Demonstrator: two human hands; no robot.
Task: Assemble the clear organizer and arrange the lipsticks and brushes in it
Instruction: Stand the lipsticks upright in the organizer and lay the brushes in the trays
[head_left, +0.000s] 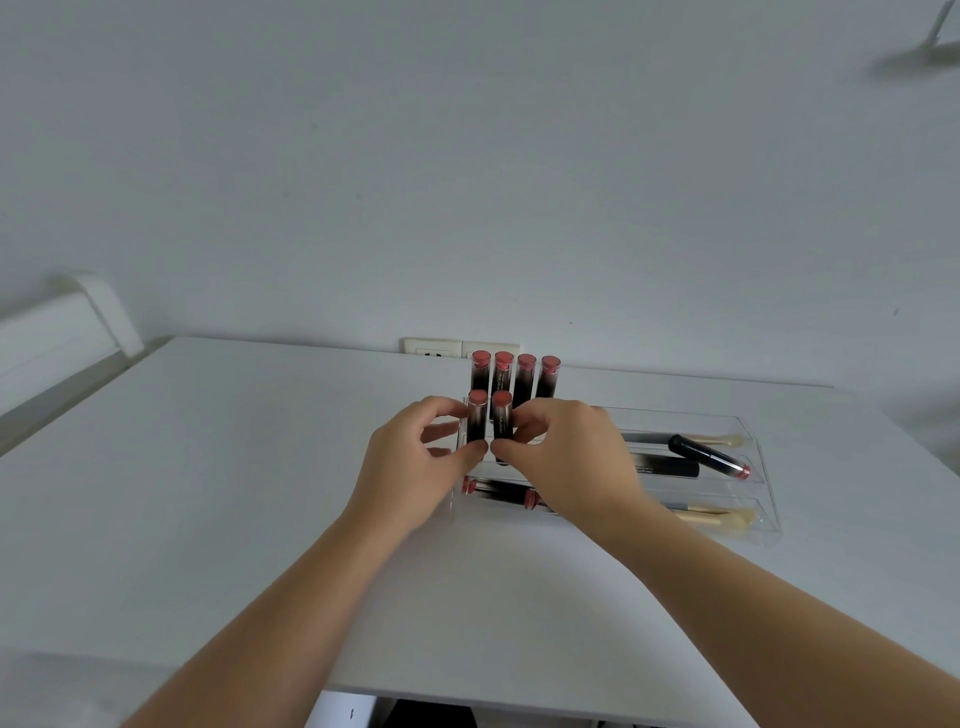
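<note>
**A:** What am I holding right now?

**B:** Two upright lipsticks in the front row of the clear organizer (758, 441), just below frame centre. My left hand (415, 462) pinches the left lipstick (476, 421) low on its barrel; my right hand (571, 457) pinches the right lipstick (502, 418) the same way. Both sets of fingers are closed on the tubes.

**A:** And the rest?

**B:** Four lipsticks (514, 374) stand in the back row, more lie flat at the front, and brushes (717, 517) lie in the trays toward the right, all on the white counter (208, 493).

**A:** How should I finish this step?

**B:** I'd press each tube straight down until it seats, keeping it vertical so it doesn't knock its neighbour. I judge a tilt could topple the back row. I'd let go one hand at a time.
</note>
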